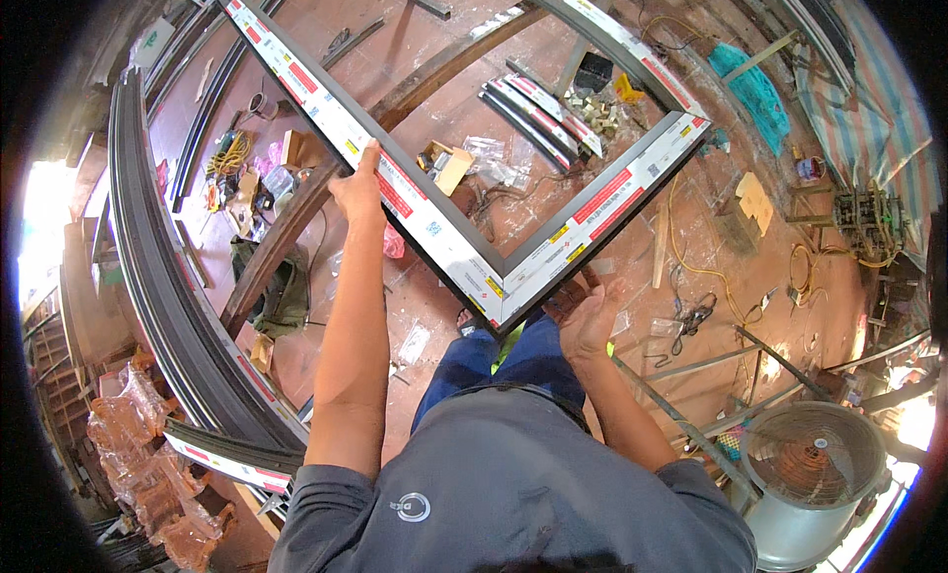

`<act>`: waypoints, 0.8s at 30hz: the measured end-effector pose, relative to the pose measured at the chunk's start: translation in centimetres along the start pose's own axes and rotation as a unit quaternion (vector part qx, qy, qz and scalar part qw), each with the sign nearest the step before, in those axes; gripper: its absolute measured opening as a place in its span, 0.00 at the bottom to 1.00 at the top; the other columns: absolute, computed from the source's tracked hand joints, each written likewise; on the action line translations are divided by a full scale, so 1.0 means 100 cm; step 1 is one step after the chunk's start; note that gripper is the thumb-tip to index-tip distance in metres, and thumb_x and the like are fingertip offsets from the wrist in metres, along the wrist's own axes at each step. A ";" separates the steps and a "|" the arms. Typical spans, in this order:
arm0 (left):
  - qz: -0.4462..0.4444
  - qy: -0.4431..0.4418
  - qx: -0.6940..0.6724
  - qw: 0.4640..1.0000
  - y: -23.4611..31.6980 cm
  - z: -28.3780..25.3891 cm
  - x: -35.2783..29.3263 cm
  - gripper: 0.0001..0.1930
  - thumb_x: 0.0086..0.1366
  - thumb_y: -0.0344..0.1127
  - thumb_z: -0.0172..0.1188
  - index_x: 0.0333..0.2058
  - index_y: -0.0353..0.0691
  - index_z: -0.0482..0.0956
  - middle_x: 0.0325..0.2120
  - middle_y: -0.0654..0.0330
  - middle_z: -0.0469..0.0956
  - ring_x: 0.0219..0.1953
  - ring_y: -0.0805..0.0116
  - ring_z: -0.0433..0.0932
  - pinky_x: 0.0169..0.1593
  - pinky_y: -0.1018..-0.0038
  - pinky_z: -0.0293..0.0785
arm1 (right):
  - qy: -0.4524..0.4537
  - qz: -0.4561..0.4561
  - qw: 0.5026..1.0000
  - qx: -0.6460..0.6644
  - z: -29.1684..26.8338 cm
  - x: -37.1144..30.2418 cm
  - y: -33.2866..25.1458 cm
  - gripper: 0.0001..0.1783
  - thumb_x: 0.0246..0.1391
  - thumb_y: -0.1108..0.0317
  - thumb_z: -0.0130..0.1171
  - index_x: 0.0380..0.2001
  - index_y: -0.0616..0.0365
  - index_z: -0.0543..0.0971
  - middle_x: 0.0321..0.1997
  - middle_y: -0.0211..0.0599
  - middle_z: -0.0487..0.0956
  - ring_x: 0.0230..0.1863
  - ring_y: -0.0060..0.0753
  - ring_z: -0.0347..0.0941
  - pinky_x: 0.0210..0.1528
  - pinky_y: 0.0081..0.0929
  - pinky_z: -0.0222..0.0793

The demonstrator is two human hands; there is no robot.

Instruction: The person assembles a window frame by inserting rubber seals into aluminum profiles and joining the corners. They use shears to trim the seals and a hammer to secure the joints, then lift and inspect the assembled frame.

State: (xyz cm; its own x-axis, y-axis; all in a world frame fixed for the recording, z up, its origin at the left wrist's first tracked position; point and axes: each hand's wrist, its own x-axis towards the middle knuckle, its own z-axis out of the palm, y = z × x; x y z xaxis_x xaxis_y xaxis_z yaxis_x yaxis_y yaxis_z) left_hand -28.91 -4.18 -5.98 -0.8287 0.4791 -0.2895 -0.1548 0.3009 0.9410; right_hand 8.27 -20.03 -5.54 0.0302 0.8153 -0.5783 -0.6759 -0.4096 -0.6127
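Observation:
A large window or door frame (434,220) of dark profile, covered with white and red printed film, slants in front of me. Its mitred corner is nearest my body. My left hand (359,186) grips the outer edge of the long left bar, with a finger lying over its top face. Just beside the short near bar, right of the corner, is my right hand (591,321), palm turned up and fingers apart. It holds nothing; whether its fingertips touch the frame's underside I cannot tell. A wooden beam (281,235) runs beneath the frame.
Long dark profiles (158,227) are stacked at the left. Short profile pieces (543,119), an opened cardboard box (452,170) and metal corner pieces (602,117) lie on the tiled floor. A big drum fan (815,464) stands lower right, near metal bars. Yellow cable (726,277) trails at right.

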 end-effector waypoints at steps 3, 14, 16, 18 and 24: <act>-0.098 -0.094 -0.128 0.982 -0.004 -0.005 0.000 0.40 0.63 0.51 0.76 0.55 0.16 0.72 0.45 0.47 0.83 0.40 0.57 0.86 0.44 0.61 0.84 | 0.043 0.034 0.998 0.015 -0.010 0.003 -0.002 0.55 0.58 0.12 0.35 0.65 0.49 0.71 0.55 0.42 0.81 0.54 0.48 0.77 0.57 0.52 0.70; -0.094 -0.169 -0.230 0.954 -0.006 -0.014 -0.026 0.22 0.71 0.43 0.69 0.53 0.30 0.78 0.39 0.56 0.85 0.36 0.67 0.86 0.39 0.69 0.84 | -0.007 0.194 0.958 0.213 0.031 0.036 0.049 0.45 0.58 0.22 0.48 0.63 0.45 0.77 0.64 0.38 0.79 0.66 0.56 0.70 0.71 0.60 0.62; -0.096 -0.147 -0.212 0.961 -0.006 -0.016 -0.029 0.23 0.71 0.43 0.69 0.54 0.30 0.78 0.41 0.56 0.85 0.37 0.67 0.85 0.40 0.69 0.83 | -0.014 0.201 0.958 0.205 0.034 0.033 0.047 0.45 0.58 0.22 0.49 0.63 0.45 0.78 0.64 0.37 0.79 0.66 0.55 0.71 0.70 0.60 0.63; -0.093 -0.124 -0.218 0.964 -0.004 -0.018 -0.035 0.23 0.71 0.42 0.69 0.55 0.30 0.77 0.43 0.55 0.85 0.39 0.66 0.85 0.42 0.68 0.83 | -0.016 0.205 0.957 0.204 0.038 0.030 0.045 0.42 0.60 0.24 0.50 0.62 0.45 0.78 0.63 0.37 0.80 0.64 0.54 0.73 0.68 0.60 0.66; -0.147 -0.186 -0.200 0.951 -0.003 -0.036 -0.155 0.24 0.73 0.41 0.65 0.60 0.33 0.75 0.50 0.54 0.84 0.48 0.64 0.84 0.53 0.66 0.80 | 0.077 0.052 0.995 -0.035 0.009 0.010 0.009 0.30 0.70 0.41 0.52 0.63 0.51 0.75 0.53 0.39 0.82 0.51 0.43 0.81 0.55 0.45 0.79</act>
State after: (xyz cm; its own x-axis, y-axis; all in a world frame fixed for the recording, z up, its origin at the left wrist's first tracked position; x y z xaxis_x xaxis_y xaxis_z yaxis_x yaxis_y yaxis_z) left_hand -17.95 -14.66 -1.19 -0.4816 0.7037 -0.5224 -0.6048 0.1646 0.7792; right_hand 7.05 -19.22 -6.17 0.0789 0.6966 -0.7131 -0.6278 -0.5210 -0.5783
